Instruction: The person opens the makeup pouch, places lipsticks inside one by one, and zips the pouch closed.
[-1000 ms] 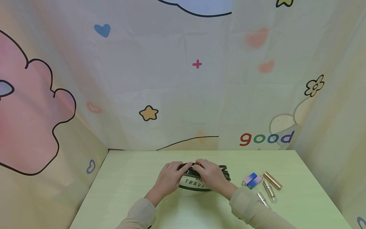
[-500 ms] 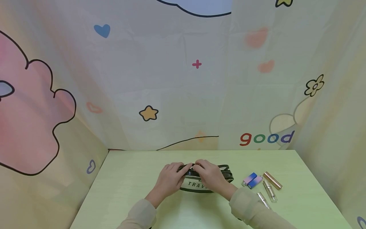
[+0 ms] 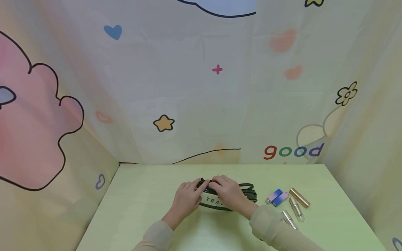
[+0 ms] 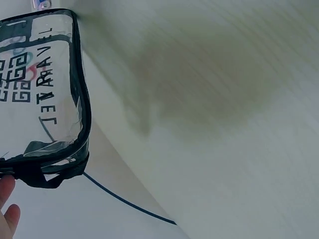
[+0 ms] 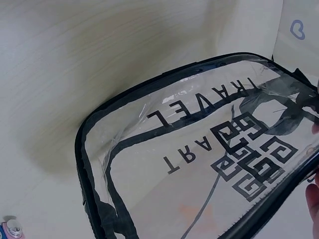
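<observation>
A clear toiletry pouch [image 3: 211, 200] with black trim and the word TRAVEL stands on the table between both hands. My left hand [image 3: 185, 199] grips its upper left part, with the index finger stretched along the top edge. At the top edge near the middle, my right hand [image 3: 230, 191] pinches with bent fingers; what lies under the fingertips is hidden. Up close in the right wrist view, the see-through wall of the pouch [image 5: 149, 184] shows no contents. The left wrist view catches the pouch [image 4: 59, 99] at the upper left, with a black fabric loop at its corner.
Right of the pouch lie two blue-and-pink gradient tubes [image 3: 277, 197], a gold tube [image 3: 299, 197] and two clear-and-gold tubes, one nearer [image 3: 289, 220] and one farther [image 3: 296, 209]. A printed curtain [image 3: 201, 104] hangs behind the pale table [image 3: 141, 195].
My right hand has shifted slightly left along the pouch's top edge. The pouch has moved a little to the right, and more of its upper left corner shows. The tubes lie where they were.
</observation>
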Demonstrator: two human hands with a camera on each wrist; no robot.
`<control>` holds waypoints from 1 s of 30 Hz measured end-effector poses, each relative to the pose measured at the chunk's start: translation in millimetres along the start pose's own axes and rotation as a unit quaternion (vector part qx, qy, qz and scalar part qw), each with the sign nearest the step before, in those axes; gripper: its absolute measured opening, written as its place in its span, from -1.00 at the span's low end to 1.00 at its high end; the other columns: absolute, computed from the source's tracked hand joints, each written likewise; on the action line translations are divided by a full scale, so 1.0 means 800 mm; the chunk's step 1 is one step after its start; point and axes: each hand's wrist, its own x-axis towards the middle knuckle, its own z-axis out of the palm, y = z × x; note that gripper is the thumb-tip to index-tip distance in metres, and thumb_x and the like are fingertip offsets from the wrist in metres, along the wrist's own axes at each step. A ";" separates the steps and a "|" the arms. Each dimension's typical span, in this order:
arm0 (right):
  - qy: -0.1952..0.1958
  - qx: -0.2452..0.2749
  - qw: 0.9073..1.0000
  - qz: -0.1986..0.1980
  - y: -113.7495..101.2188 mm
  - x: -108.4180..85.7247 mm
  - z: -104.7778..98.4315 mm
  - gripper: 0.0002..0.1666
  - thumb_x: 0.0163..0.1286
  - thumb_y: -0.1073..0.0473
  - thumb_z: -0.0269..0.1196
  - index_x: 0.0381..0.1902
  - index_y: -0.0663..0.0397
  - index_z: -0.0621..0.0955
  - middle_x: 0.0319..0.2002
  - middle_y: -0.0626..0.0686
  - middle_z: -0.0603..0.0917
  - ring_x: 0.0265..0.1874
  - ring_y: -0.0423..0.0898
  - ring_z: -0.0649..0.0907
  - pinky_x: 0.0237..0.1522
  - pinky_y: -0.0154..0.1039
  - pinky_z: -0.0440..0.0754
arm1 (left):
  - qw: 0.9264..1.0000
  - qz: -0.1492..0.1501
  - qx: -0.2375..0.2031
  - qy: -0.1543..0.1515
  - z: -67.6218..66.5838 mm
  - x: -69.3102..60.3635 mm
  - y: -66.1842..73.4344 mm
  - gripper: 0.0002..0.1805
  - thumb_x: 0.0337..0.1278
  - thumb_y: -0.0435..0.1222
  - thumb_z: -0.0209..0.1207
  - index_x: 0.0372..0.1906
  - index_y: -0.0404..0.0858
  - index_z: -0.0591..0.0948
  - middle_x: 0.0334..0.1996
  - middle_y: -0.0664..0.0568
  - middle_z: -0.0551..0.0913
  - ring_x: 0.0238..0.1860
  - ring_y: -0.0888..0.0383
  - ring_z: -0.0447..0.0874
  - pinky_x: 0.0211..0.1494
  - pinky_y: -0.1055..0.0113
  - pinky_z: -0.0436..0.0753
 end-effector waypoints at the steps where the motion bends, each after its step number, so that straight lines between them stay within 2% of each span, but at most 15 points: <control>1: 0.000 -0.003 1.000 0.000 0.000 0.000 0.001 -0.56 0.27 0.31 -0.29 -0.35 0.00 0.57 -0.34 -0.01 0.58 -0.37 -0.14 0.58 -0.39 -0.35 0.60 | 1.000 -0.001 0.000 0.003 0.001 -0.001 0.000 -0.36 -0.19 -0.26 0.14 0.18 0.03 0.38 -0.12 0.01 0.60 -0.33 0.14 0.60 -0.24 0.31 0.56; 4: 0.003 -0.007 1.000 -0.002 -0.002 0.001 0.004 -0.59 0.25 0.32 -0.25 -0.35 0.01 0.57 -0.34 -0.01 0.58 -0.38 -0.14 0.57 -0.36 -0.34 0.59 | 1.000 -0.005 -0.003 0.014 0.002 -0.003 0.000 -0.37 -0.22 -0.27 0.15 0.16 0.00 0.41 -0.14 0.00 0.61 -0.35 0.14 0.60 -0.26 0.31 0.57; 7: 0.005 -0.010 1.000 -0.004 -0.003 0.003 0.006 -0.72 0.11 0.40 -0.01 -0.34 0.02 0.57 -0.33 -0.01 0.59 -0.37 -0.13 0.58 -0.35 -0.33 0.60 | 1.000 -0.010 -0.006 0.019 0.005 -0.005 -0.001 -0.38 -0.22 -0.27 0.14 0.15 -0.01 0.42 -0.15 0.00 0.61 -0.37 0.15 0.59 -0.28 0.31 0.57; 11: 0.004 -0.014 1.000 -0.004 -0.006 0.006 0.011 -0.69 -0.09 0.42 0.19 -0.34 0.02 0.58 -0.33 -0.01 0.60 -0.36 -0.14 0.59 -0.34 -0.32 0.60 | 0.999 -0.021 -0.011 0.027 0.010 -0.009 -0.002 -0.38 -0.24 -0.28 0.12 0.14 -0.03 0.43 -0.17 0.01 0.61 -0.40 0.15 0.57 -0.33 0.33 0.57; 22: -0.033 -0.025 0.999 0.005 -0.010 0.006 0.020 -0.67 -0.08 0.36 0.24 -0.28 -0.03 0.58 -0.28 -0.04 0.60 -0.32 -0.16 0.59 -0.33 -0.33 0.60 | 0.997 -0.061 -0.010 0.054 0.019 -0.015 0.004 -0.41 -0.26 -0.30 0.08 0.10 -0.02 0.46 -0.23 0.02 0.62 -0.42 0.14 0.57 -0.37 0.31 0.56; 30: -0.049 -0.015 0.999 0.007 -0.009 0.005 0.019 -0.65 -0.10 0.37 0.23 -0.28 -0.04 0.57 -0.27 -0.04 0.60 -0.32 -0.15 0.58 -0.33 -0.32 0.60 | 0.995 -0.080 -0.014 0.050 0.023 -0.020 0.007 -0.42 -0.23 -0.28 0.03 0.10 0.00 0.46 -0.23 0.03 0.63 -0.43 0.14 0.57 -0.38 0.31 0.55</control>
